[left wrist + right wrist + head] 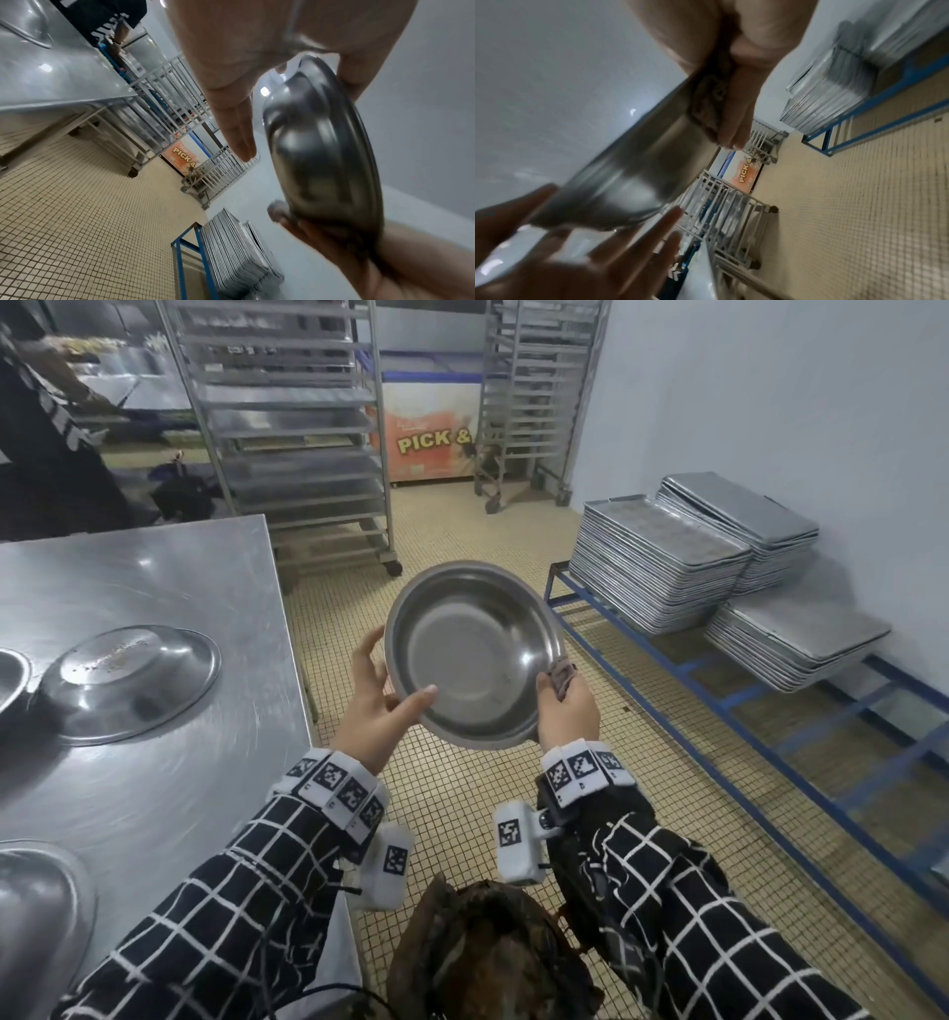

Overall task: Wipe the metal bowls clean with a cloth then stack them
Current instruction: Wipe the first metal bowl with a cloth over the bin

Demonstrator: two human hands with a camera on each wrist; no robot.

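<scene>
I hold a round metal bowl (475, 654) upright in front of me over the floor, its inside facing me. My left hand (398, 667) carries its left rim in the fork of the thumb. The thumb lies straight across the inside, and the fingers (239, 132) stretch straight behind the bowl (321, 162). My right hand (557, 695) pinches a grey-brown cloth (562, 675) onto the right rim. In the right wrist view the cloth (711, 97) is folded over the edge of the bowl (634, 166). An upturned bowl (128, 680) lies on the steel table (179, 788), and another bowl (36, 916) sits near its front corner.
Part of a third bowl (10, 675) shows at the left edge. Stacks of metal trays (662, 562) sit on a low blue rack (770, 711) to the right. Wheeled tray racks (298, 428) and a chest freezer (431, 433) stand at the back. A person (46, 428) is at the far left.
</scene>
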